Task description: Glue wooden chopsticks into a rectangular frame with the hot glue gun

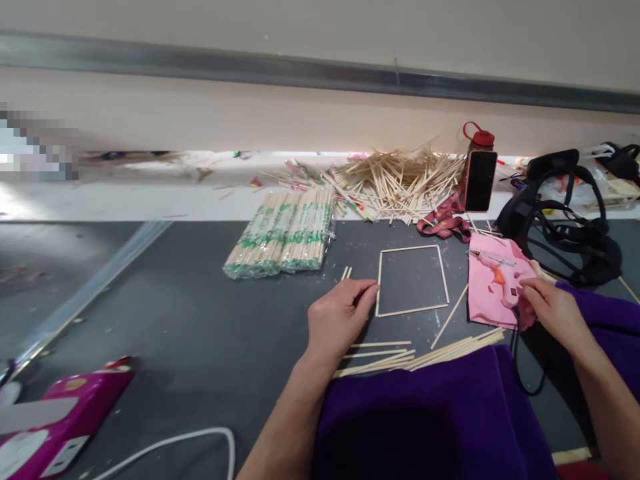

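Observation:
A square frame of thin wooden sticks (413, 311) lies flat on the dark grey table. My left hand (343, 317) is closed at its left side, thumb and forefinger pinched on that edge. Two stick ends (347, 273) poke out behind this hand. On a pink cloth (483, 310) to the right rests a pink hot glue gun (511, 275) with an orange trigger, its nozzle toward the left. My right hand (557, 312) has its curled fingers at the gun's handle; part of the grip is hidden. One loose stick (449, 317) lies between frame and cloth.
Loose sticks (450, 351) lie along the near edge by purple fabric (415, 413). Behind are wrapped chopsticks (285, 230), a stick heap (400, 180), a red-capped bottle (483, 138), a phone (481, 181) and black straps (565, 220). A magenta device (85, 400) and white cable (200, 433) are left.

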Available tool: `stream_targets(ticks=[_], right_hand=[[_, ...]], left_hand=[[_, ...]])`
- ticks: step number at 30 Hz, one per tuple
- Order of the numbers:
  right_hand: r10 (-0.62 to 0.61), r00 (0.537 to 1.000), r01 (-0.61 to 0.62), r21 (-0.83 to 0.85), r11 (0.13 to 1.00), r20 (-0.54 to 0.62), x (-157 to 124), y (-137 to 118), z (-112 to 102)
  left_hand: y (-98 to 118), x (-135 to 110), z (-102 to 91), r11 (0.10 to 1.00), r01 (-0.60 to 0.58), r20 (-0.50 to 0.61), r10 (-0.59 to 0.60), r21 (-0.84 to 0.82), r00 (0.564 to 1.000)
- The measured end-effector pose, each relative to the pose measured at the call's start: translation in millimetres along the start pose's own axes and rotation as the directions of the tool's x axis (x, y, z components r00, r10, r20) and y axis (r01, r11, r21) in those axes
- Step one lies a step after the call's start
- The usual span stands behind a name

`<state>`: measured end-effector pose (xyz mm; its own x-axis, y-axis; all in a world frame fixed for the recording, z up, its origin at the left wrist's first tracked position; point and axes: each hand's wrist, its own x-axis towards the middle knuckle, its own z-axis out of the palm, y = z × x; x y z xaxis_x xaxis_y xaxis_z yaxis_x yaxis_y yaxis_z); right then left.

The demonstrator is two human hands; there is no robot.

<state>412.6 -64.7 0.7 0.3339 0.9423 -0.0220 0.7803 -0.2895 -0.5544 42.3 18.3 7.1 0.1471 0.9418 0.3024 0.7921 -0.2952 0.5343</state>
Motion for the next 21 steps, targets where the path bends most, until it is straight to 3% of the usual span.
stream_targets(ticks=[6,11,21], right_hand=[[0.151,0.983,-0.173,0.25,0.952,0.107,-0.3,-8.3,10.7],[0.162,0.983,-0.185,0.392,0.901,0.089,2.1,1.0,18.6],[0.18,0.976,-0.213,0.385,0.898,0.122,2.3,0.3,17.0]], left_hand=[[-6.1,-1.8,4.2,0.998,0.039,0.027,-0.038,-0.044,0.999],[-9.9,-3.3,4.6,0.995,0.055,0.033,-0.053,-0.079,0.998],[-12.9,-4.5,5.7,0.996,0.048,0.029,-0.046,-0.076,0.999]])
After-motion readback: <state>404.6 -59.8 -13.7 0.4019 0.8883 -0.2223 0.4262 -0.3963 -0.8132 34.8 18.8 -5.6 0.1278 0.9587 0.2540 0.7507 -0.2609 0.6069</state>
